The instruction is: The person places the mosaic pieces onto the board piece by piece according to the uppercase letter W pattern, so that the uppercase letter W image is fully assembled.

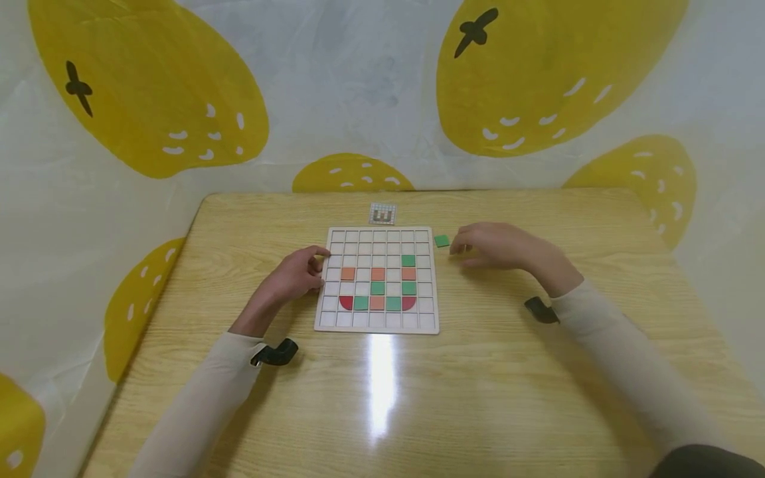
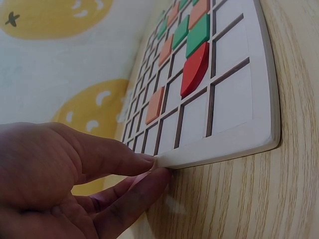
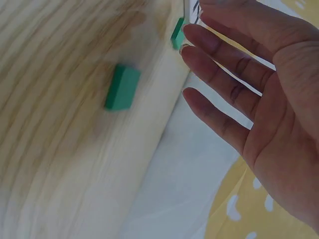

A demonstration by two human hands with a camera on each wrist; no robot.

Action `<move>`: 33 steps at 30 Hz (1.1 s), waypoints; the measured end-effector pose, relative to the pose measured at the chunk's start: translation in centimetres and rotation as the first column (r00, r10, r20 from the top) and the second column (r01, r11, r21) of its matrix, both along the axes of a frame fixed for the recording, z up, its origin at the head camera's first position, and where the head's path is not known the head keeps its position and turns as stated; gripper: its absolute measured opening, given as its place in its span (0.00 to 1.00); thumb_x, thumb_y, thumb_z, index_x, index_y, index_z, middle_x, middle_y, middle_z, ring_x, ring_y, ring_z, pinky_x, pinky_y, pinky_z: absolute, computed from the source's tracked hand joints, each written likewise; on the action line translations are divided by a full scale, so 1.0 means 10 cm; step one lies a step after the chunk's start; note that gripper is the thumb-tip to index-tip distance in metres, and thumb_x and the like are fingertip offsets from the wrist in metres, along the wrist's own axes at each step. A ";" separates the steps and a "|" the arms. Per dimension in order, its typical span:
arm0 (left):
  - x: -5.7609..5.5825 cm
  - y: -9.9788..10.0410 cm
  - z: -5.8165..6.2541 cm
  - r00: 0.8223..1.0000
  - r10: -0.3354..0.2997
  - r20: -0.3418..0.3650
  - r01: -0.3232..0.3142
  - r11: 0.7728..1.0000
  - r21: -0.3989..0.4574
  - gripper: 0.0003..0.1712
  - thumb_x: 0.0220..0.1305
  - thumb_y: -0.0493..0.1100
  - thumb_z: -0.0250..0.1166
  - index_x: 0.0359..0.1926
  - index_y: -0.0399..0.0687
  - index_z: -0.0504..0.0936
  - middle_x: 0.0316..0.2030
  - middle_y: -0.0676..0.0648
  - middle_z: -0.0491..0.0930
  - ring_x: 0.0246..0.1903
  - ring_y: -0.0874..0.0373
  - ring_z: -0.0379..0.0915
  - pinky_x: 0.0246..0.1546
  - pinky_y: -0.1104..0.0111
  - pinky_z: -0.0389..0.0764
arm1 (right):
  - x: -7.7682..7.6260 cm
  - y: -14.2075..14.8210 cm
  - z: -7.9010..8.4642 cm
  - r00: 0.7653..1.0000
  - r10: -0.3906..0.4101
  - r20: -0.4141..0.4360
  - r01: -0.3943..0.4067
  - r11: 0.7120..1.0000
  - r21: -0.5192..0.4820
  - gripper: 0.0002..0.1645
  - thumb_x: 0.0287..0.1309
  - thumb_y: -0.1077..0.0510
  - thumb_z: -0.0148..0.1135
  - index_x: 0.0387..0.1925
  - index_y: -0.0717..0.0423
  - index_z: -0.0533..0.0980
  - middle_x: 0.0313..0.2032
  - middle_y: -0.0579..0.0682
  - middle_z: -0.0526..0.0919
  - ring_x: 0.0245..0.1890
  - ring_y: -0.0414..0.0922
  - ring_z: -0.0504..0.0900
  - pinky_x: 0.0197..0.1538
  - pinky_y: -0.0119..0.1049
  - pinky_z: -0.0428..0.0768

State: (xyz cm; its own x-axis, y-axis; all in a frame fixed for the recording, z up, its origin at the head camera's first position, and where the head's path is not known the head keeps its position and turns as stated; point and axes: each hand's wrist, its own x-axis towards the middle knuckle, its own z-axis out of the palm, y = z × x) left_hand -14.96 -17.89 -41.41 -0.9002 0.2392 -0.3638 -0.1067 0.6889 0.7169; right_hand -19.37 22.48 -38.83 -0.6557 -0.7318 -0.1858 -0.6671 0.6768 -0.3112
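Note:
A pale square grid board lies flat on the table, with green, orange and rounded red tiles in some of its cells. My left hand is at the board's left edge; in the left wrist view its thumb and forefinger pinch the rim. Just off the board's upper right corner lies a loose green tile. My right hand is right beside that tile, fingers loosely extended and holding nothing. Two green tiles show in the right wrist view, a nearer tile and a farther tile by the fingertips.
Behind the board lies a small card with a brown pattern on a grid. The wooden table ends at a white cloth printed with large yellow fruit. A dark strap-like piece hangs at the left wrist.

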 end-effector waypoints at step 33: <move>0.00 -0.01 0.00 1.000 0.000 -0.005 0.000 1.000 -0.005 0.34 0.65 0.26 0.62 0.71 0.42 0.68 0.48 0.37 0.73 0.43 0.47 0.71 0.34 0.66 0.75 | 0.13 0.47 -0.10 0.991 -0.120 -0.060 0.122 0.992 0.037 0.13 0.56 0.63 0.74 0.43 0.49 0.84 0.41 0.47 0.83 0.42 0.47 0.82 0.47 0.51 0.82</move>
